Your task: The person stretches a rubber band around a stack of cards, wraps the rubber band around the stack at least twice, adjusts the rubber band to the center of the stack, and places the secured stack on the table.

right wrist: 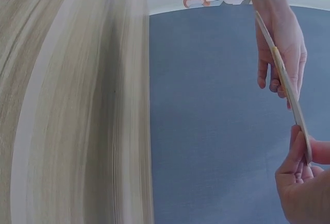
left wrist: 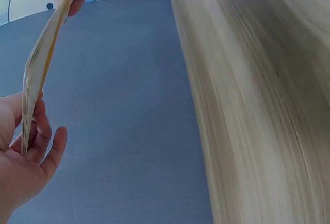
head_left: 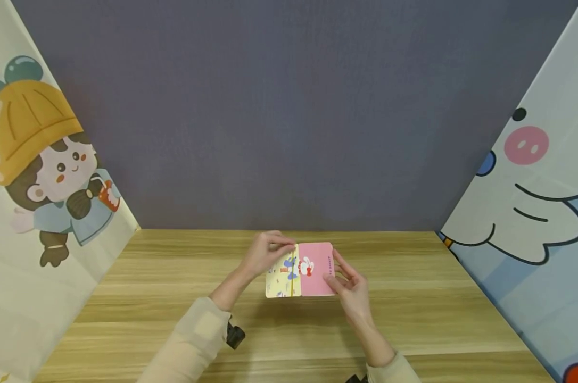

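A small notebook point(head_left: 316, 282) is held up over the wooden tabletop. Its cover is pink on the right, with a white rabbit figure, and pale yellow with blue and red prints on the left. A yellow elastic band point(head_left: 292, 289) crosses the cover. My left hand point(head_left: 264, 255) pinches the upper left of the notebook, its fingertips near the band. At the right edge my right hand point(head_left: 354, 295) pinches the notebook between thumb and fingers. Both wrist views show it edge-on, its page edges point(left wrist: 34, 80) visible in the left one.
The wooden table point(head_left: 183, 266) lies below the hands. Behind it rises a dark grey-blue panel point(head_left: 289, 117). Cartoon-printed sheets flank it, a child in a yellow hat point(head_left: 35, 127) on the left and a white animal point(head_left: 533, 213) on the right.
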The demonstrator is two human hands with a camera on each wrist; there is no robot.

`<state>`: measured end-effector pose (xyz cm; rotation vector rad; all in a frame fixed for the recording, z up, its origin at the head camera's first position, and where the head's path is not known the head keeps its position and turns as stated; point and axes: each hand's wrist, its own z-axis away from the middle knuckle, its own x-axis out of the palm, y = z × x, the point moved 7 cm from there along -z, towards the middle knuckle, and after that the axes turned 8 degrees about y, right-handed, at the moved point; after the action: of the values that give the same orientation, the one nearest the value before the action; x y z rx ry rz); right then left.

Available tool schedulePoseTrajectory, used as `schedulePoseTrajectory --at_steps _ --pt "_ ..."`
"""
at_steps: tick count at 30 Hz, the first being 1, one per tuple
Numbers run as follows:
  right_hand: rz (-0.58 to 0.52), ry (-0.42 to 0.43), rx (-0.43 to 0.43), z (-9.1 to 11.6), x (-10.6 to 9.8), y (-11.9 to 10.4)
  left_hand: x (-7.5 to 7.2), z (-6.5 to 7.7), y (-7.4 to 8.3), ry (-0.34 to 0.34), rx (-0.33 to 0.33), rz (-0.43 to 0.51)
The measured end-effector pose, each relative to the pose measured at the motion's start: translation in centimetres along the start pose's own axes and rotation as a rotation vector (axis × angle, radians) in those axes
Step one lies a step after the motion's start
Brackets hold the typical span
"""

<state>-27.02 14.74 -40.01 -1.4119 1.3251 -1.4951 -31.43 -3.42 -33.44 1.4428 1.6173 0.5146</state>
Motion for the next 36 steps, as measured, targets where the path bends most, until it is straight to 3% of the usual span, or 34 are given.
schedulePoseTrajectory --at_steps 7,16,24,30,36 --pt "0.005 -0.005 -0.006 0.0 0.0 0.2 0.0 0.3 2.1 -0.032 -0.007 0.030" --pt "-0.076 -0.120 -0.155 -0.1 -0.1 0.2 -1.1 -0.3 3.4 0.019 0.071 -0.079" --pt "-0.006 -0.021 -0.033 0.1 -0.2 0.0 -0.9 -0.3 2.8 -0.036 -0.020 -0.057" --pt "-0.005 -0.007 -0.010 0.2 -0.2 0.1 -0.6 0.0 2.0 -0.027 -0.061 -0.023" --pt "0.034 -0.016 -0.006 0.2 -0.1 0.4 0.4 0.0 1.9 -0.088 -0.066 -0.001"
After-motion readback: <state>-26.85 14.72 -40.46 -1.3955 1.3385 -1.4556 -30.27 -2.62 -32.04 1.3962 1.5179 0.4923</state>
